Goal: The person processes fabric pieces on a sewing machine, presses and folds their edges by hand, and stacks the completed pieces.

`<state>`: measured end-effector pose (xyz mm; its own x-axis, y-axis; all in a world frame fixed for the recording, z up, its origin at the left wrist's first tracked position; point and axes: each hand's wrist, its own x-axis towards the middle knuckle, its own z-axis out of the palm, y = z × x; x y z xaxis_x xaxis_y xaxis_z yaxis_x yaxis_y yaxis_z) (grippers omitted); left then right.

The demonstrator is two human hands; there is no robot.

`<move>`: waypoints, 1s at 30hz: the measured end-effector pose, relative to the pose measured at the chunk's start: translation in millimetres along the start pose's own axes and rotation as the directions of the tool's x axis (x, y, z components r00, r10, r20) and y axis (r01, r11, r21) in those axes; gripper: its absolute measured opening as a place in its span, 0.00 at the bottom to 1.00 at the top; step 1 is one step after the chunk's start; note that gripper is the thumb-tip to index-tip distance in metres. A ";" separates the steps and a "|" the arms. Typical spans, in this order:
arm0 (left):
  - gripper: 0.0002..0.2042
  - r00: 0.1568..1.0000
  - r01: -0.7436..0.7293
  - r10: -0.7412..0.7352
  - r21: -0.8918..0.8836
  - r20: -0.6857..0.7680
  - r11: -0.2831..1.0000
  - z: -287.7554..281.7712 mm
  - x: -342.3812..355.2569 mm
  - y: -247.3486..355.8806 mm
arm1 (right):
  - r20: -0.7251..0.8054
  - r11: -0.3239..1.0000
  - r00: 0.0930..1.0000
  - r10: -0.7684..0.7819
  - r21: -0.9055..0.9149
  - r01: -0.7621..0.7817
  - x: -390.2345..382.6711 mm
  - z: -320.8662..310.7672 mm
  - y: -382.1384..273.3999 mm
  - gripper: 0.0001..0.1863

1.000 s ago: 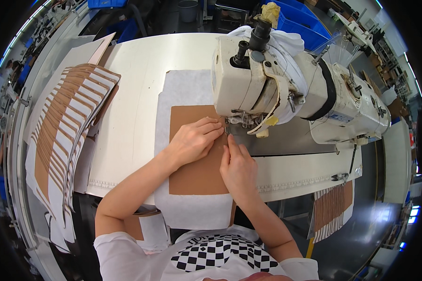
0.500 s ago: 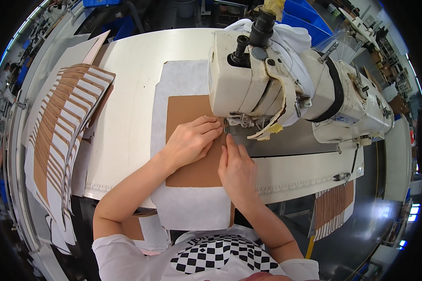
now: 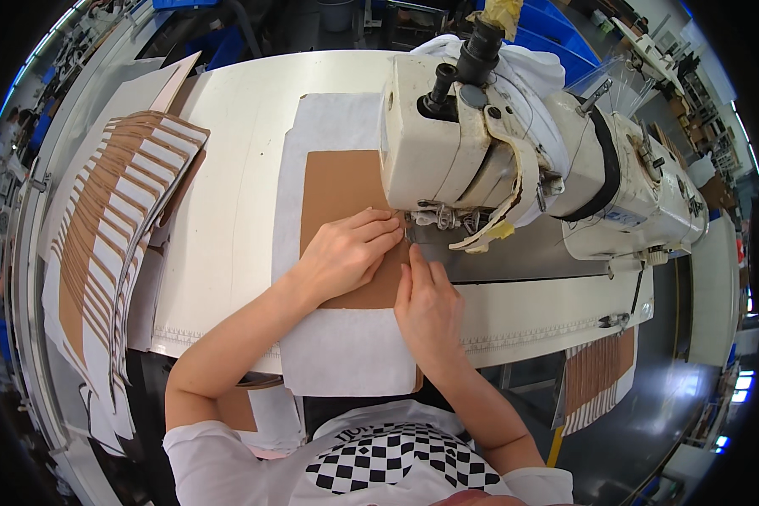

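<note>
A brown panel (image 3: 346,181) lies on a larger white backing sheet (image 3: 346,350), its right edge under the head of a white sewing machine (image 3: 434,148). On the panel rests my left hand (image 3: 354,249), open, fingers laid flat with the tips beside the presser foot (image 3: 406,226). My right hand (image 3: 428,308) is at the panel's right edge just nearer to me. Its index finger is stretched toward the foot and its thumb stands apart, so it looks open. The machine head hides the panel's far right part.
A stack of brown-and-white striped pieces (image 3: 118,228) stands at the left of the white table (image 3: 219,118). Similar striped pieces (image 3: 599,375) hang below the table's right side. A blue bin (image 3: 548,29) sits behind the machine. A ruler strip (image 3: 514,339) runs along the front edge.
The brown panel and its white sheet have slid away from me, past the presser foot. Both my hands stay almost in place at the foot.
</note>
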<state>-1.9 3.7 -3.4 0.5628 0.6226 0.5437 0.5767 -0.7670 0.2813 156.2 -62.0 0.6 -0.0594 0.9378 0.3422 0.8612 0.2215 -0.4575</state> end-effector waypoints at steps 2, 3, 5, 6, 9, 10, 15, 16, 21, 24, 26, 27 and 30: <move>0.15 0.999 -0.029 0.031 0.043 -0.027 0.999 0.9 1.3 -0.2 | 0.013 1.000 1.000 0.005 -0.010 -0.005 -0.5 -3.3 -2.1 0.14; 0.15 0.999 -0.029 0.030 0.045 -0.031 0.999 1.1 0.0 0.0 | 0.025 1.000 1.000 0.011 -0.019 -0.011 -0.3 -4.7 -2.5 0.14; 0.15 1.000 -0.018 0.018 -0.022 0.002 1.000 1.0 -4.8 1.1 | 0.022 1.000 1.000 0.003 -0.030 -0.003 -1.2 -3.6 -2.2 0.14; 0.15 1.000 -0.019 0.019 -0.023 0.001 1.000 0.7 -4.1 1.3 | 0.019 0.999 1.000 -0.001 -0.040 0.001 -1.8 -2.7 -2.1 0.14; 0.16 1.000 -0.001 0.001 0.001 -0.021 1.000 -1.3 0.0 2.0 | 0.031 0.999 1.000 -0.005 -0.043 0.006 -1.6 -1.3 -2.1 0.14; 0.16 1.000 0.002 -0.002 0.011 -0.023 1.000 -1.2 0.3 2.0 | 0.031 0.999 0.999 -0.005 -0.043 0.006 -1.3 -1.0 -2.0 0.14; 0.16 0.999 0.041 -0.041 0.004 -0.007 0.999 -2.7 4.6 1.8 | -0.020 0.999 0.999 -0.047 -0.007 0.047 0.8 2.7 1.7 0.13; 0.16 0.999 0.033 -0.033 0.010 -0.017 0.999 -1.2 4.3 1.4 | -0.019 0.999 0.999 -0.045 -0.006 0.045 0.2 3.1 1.9 0.13; 0.16 1.000 -0.031 0.031 -0.050 0.000 0.998 1.8 -3.4 1.0 | -0.021 0.998 0.998 -0.053 -0.026 0.053 0.8 4.8 2.5 0.12; 0.16 1.000 -0.018 0.019 -0.056 0.024 0.998 -2.4 0.0 1.9 | -0.027 0.998 0.998 -0.064 -0.010 0.064 1.7 5.3 3.6 0.12; 0.15 1.000 0.001 0.000 -0.051 0.029 0.999 -4.3 1.3 2.8 | -0.030 0.999 0.999 -0.033 0.026 0.034 3.7 3.5 1.4 0.11; 0.15 1.000 0.001 0.001 -0.050 0.030 0.999 -4.2 1.5 2.8 | -0.031 0.998 1.000 -0.003 0.061 0.004 4.9 2.1 0.2 0.11; 0.14 1.000 -0.004 0.005 -0.055 0.013 0.998 -3.9 0.7 4.5 | 0.014 0.992 0.996 0.087 0.089 -0.088 6.8 -4.4 -3.0 0.10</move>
<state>-1.2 0.1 1.4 0.5732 0.6205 0.5351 0.5406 -0.7772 0.3221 155.5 -57.4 7.9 0.0087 0.9570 0.2898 0.8148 0.1612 -0.5568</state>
